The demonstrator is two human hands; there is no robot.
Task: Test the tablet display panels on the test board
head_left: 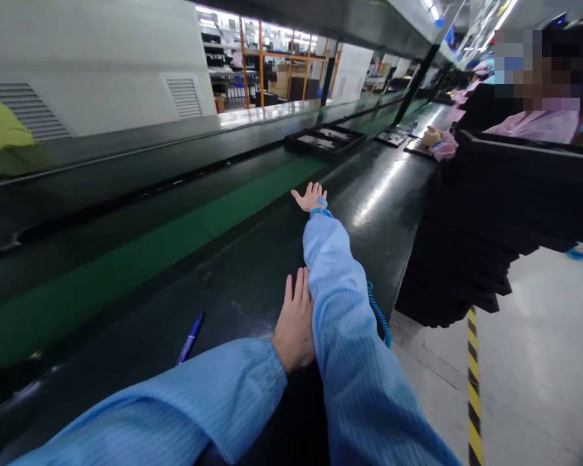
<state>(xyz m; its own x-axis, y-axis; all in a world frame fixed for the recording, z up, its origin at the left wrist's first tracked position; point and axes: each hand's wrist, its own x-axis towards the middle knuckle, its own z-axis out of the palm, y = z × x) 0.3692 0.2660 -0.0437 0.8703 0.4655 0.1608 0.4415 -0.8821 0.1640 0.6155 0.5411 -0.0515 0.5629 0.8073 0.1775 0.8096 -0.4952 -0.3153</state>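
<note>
Now left hand (pixel 295 327) against right sleeve (pixel 350 304), right hand (pixel 311 198) over worktop (pixel 252 278).

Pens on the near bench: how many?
1: a blue pen, lying on the bench left of the left hand, its near end at the left sleeve. Others could be hidden under the arms.

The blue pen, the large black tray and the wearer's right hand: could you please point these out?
Blue pen (pixel 190 338): head view, middle of the barrel.
Large black tray (pixel 315 150): head view, near wall.
Right hand (pixel 311 198): head view, back of the hand.
</note>
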